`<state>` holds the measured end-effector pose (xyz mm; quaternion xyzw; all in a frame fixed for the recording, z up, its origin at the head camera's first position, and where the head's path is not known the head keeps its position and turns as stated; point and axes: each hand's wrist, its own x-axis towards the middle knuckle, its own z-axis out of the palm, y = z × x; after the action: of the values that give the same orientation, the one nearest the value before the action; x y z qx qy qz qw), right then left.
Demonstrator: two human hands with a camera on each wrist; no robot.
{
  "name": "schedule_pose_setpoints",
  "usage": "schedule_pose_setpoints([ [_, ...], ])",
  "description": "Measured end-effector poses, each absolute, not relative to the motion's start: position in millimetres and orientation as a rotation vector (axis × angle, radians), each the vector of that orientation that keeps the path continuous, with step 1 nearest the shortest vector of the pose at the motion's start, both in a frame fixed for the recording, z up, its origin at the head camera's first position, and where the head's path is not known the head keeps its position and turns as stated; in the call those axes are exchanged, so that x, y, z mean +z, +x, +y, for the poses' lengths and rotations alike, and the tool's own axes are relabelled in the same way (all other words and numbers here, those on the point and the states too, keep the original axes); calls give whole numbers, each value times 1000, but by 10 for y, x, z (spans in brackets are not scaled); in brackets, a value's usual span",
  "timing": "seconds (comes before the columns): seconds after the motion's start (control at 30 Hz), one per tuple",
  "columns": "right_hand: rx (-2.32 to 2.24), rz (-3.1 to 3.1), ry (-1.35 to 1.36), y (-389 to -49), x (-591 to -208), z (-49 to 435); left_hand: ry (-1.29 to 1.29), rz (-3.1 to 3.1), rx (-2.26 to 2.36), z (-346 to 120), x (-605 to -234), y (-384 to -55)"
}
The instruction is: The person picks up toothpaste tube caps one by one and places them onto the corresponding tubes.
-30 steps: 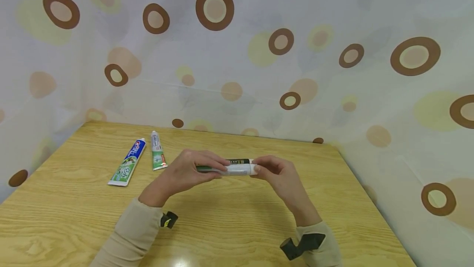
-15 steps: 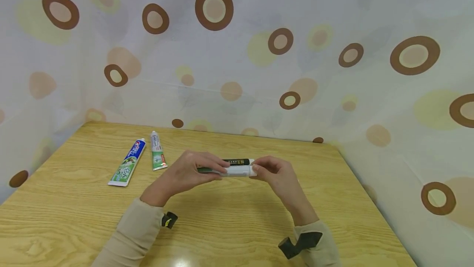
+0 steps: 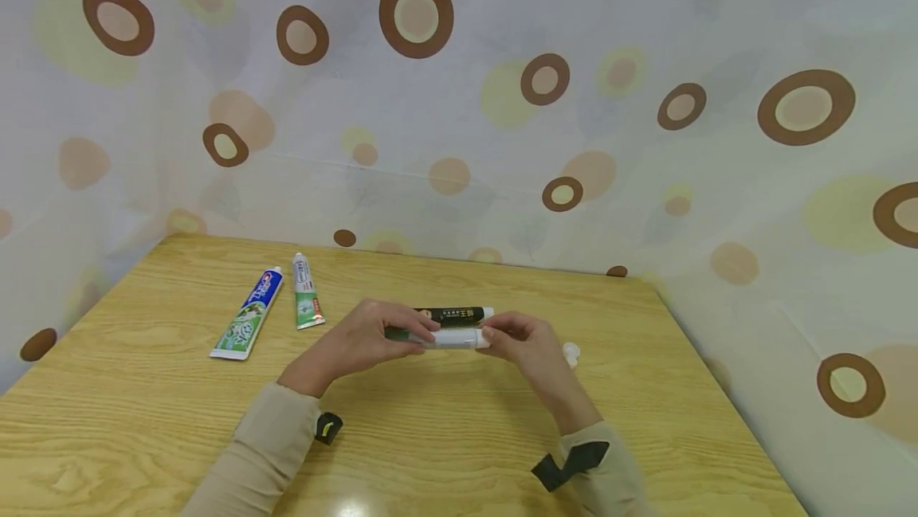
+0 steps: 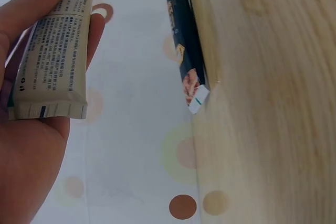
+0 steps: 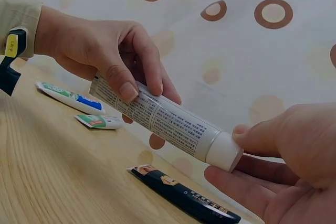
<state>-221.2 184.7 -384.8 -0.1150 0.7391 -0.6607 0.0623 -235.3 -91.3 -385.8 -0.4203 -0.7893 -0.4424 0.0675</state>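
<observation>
Crosswise, white tube (image 5: 174,122) between fingers (image 5: 148,59)

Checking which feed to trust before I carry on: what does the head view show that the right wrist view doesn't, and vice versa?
Only head: the small white item on the table beside the right hand, and the right sleeve.
Only right wrist: distinct lines of fine print on the held tube; the head view can't resolve them.
Both: that tube, its white cap, both hands, the black tube, the blue-and-green tube and the smaller green-and-white tube.
</observation>
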Motion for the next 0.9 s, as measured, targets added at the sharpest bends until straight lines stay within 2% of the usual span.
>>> schedule_pose_setpoints([
  [0.9, -1984, 2322, -192, -2344, -4167, 1822, -1181, -2644, -1191, -833, -4056, -2520],
])
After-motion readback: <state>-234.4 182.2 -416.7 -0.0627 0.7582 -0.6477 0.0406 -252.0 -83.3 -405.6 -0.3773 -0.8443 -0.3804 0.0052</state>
